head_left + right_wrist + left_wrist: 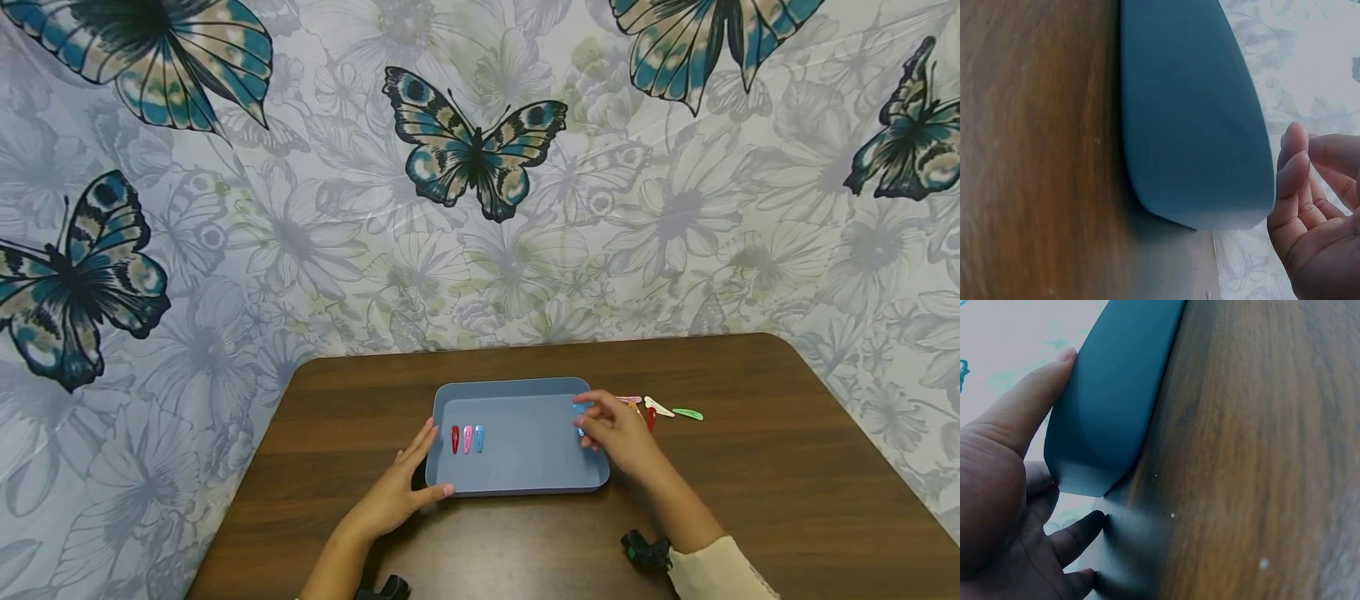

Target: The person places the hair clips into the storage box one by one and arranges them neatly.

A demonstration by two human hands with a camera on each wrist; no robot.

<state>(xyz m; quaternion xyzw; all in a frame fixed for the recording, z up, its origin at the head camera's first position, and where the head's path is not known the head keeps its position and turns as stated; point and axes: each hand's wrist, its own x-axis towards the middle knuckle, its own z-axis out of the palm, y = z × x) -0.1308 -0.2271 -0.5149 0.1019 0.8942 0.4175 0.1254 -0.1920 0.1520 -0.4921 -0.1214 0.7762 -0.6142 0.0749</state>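
A blue-grey tray (pixel 525 477) lies on the table, with a red hair clip (pixel 454 440), a pink hair clip (pixel 468 439) and a blue hair clip (pixel 480 438) in a row on its left part. My left hand (pixel 397 492) rests at the tray's near left corner, fingers spread along the left side and thumb on the front rim. Over the tray's right end, my right hand (pixel 618 433) pinches another blue hair clip (pixel 578 409), partly hidden by the fingers. In the right wrist view that clip does not show; thumb and fingertips meet beside the tray wall (pixel 1197 125).
Right of the tray lie several loose hair clips, among them a white one (pixel 658 407), a green one (pixel 687 413) and a red one (pixel 650 419). The brown wooden table (pixel 750 467) ends at a butterfly-patterned cloth (pixel 480 275) behind.
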